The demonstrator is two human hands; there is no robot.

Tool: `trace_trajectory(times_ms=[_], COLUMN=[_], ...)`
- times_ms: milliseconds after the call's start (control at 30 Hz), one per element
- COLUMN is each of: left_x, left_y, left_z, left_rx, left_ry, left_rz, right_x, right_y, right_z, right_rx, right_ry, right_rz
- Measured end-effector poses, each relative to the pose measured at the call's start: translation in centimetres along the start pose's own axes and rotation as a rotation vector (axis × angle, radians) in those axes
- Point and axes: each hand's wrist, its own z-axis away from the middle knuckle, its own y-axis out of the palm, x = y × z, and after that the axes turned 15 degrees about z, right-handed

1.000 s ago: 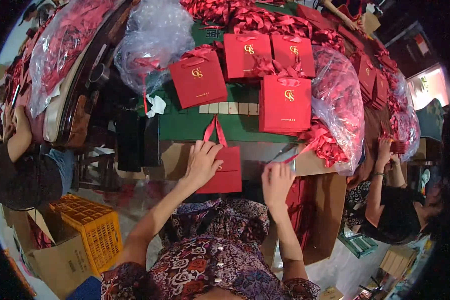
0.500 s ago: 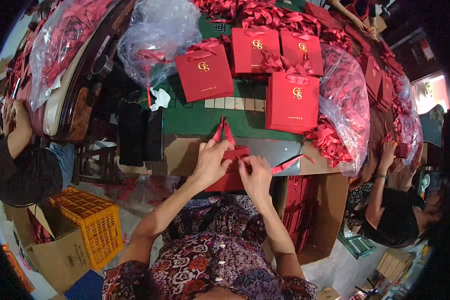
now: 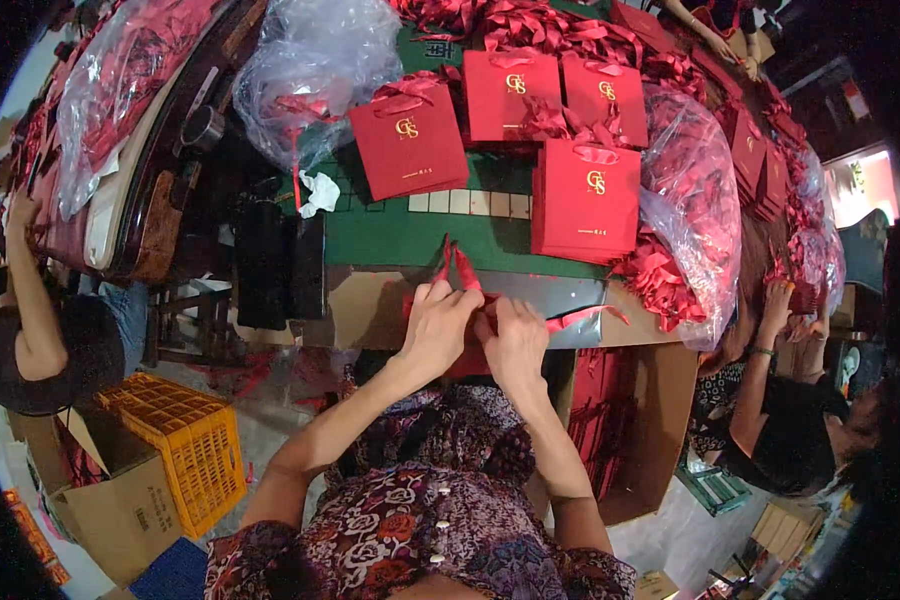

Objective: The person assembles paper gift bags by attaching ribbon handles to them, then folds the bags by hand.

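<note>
Head view: green table carries clear plastic bags stuffed with red ribbon at its far-left and right edges. Open cardboard box below the near edge holds red bag stock. Three red paper gift bags stand mid-table. We've got both hands at the near edge: left hand and right hand touching, fingers pinched shut on a small red gift bag, its ribbon handle sticking up.
</note>
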Motion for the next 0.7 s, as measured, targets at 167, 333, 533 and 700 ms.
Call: trace_trajectory(times_ms=[167, 333, 533, 700], left_x=[-0.1, 0.8, 1.2, 0.4], left_y=[0.0, -0.7, -1.3, -1.0], left_z=[0.0, 0.0, 0.1, 0.5], left_rx=[-0.021, 0.075, 0.121, 0.113], left_ry=[-0.015, -0.042, -0.020, 0.049], left_rz=[0.031, 0.100, 0.121, 0.069], right_x=[-0.1, -0.5, -1.9, -3.9], right_y=[-0.5, -0.9, -0.9, -0.8], right_z=[-0.3, -0.9, -1.3, -2.2], right_rx=[-0.011, -0.062, -0.002, 0.154], right_ry=[0.028, -0.021, -0.038, -0.139], right_rz=[-0.052, -0.169, -0.381, -0.400])
